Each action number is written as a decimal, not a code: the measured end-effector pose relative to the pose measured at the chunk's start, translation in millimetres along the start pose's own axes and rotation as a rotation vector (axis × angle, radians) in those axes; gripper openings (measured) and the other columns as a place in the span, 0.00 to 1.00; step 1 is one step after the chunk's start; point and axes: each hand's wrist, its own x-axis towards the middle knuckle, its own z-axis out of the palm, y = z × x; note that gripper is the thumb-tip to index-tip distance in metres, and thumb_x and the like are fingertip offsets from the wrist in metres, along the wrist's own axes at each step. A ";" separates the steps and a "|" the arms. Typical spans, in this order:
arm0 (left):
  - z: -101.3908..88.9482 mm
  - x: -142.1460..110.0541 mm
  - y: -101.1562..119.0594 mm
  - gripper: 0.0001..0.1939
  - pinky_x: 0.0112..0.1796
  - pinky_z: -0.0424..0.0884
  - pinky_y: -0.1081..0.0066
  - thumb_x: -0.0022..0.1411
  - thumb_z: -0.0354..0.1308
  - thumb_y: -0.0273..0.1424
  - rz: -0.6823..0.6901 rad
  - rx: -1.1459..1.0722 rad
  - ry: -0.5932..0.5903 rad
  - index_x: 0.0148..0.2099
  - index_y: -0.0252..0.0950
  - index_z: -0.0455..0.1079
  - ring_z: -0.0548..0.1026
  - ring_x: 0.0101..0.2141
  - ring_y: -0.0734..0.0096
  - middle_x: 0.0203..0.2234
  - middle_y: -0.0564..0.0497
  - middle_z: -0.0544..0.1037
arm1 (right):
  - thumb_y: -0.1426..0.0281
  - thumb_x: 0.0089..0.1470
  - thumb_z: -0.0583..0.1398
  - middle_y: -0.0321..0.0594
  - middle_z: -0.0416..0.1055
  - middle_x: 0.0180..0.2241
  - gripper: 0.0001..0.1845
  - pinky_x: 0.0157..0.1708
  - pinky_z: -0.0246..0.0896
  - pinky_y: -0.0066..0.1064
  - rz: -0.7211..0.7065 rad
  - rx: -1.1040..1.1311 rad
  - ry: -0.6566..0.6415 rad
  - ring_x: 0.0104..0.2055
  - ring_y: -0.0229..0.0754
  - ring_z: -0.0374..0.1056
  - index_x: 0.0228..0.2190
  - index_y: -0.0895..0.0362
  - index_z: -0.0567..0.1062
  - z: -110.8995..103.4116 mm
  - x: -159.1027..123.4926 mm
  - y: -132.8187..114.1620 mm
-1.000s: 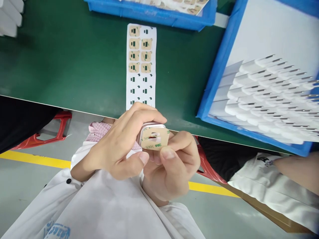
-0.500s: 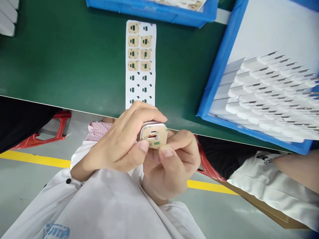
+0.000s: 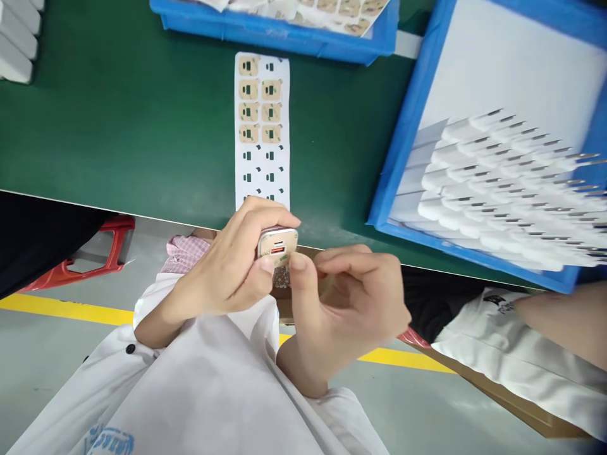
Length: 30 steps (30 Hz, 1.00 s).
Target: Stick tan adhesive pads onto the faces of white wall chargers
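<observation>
Left hand (image 3: 220, 275) grips the two-port block (image 3: 279, 239) just off the green table's (image 3: 142, 126) near edge, face's long axis left-right; right hand (image 3: 355, 306) unclosed, fingers curled, thumb nearest, at block's near-right corner.

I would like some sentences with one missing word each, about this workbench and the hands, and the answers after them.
The small device is gripped in the person's ____ hand.
The tabletop is ____ in colour.
On the sheet, ____ tan stickers are visible.
The tray holding the white pieces is ____ in colour.

Missing words: left; green; seven; blue.
</observation>
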 end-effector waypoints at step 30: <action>6.3 -5.7 -27.1 0.28 0.45 0.72 0.60 0.70 0.43 0.53 -0.134 -0.300 0.009 0.61 0.43 0.66 0.72 0.41 0.61 0.43 0.47 0.72 | 0.56 0.61 0.63 0.25 0.50 0.21 0.26 0.23 0.44 0.26 0.367 0.301 -0.461 0.22 0.31 0.47 0.24 0.53 0.55 16.1 19.8 8.6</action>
